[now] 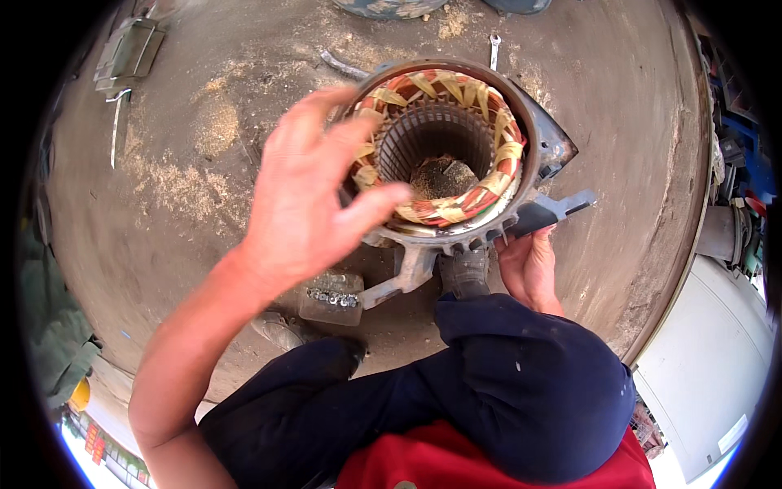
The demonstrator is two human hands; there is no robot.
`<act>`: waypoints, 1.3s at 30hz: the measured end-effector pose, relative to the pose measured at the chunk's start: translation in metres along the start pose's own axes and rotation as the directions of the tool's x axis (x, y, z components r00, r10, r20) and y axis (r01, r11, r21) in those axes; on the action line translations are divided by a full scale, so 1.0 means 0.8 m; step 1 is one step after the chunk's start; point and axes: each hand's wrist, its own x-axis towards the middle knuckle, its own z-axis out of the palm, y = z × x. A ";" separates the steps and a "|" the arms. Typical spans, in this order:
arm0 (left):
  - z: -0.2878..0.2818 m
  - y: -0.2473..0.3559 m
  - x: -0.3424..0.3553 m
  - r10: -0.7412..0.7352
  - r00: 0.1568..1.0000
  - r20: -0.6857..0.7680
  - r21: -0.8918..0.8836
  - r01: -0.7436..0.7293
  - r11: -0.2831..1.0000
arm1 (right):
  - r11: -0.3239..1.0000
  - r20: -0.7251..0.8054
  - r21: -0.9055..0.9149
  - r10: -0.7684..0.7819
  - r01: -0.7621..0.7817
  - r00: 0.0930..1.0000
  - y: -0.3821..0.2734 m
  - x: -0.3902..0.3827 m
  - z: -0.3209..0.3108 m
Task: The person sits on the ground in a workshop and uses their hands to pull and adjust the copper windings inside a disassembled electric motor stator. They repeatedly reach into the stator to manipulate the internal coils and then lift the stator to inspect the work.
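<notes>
A motor stator housing (533, 155) stands on the ground before my knees, its open end facing up. Inside its rim runs a ring of windings (509, 167), orange-red wire bound with yellowish tape. Looking down the slotted bore, I see grit and sawdust at the bottom. My left hand (305, 179) hovers over the left side of the ring, slightly blurred, fingers spread, with nothing in it. At the housing's near right side, my right hand (528, 267) grips the casing low by a dark foot; its fingertips are partly hidden beneath.
A clear tub of nuts or bolts (331, 300) sits left of my shoe. Beyond the housing lie a wrench (494, 50) and a curved metal bar (342, 65). Sawdust (195, 191) is scattered leftward. A metal box (129, 55) lies far left; a white cabinet (705, 359) stands right.
</notes>
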 end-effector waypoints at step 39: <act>0.010 -0.031 -0.056 -0.460 0.662 0.592 -0.698 0.707 0.119 | 0.974 -0.115 -0.212 0.049 -0.073 0.992 -0.043 -0.001 -0.017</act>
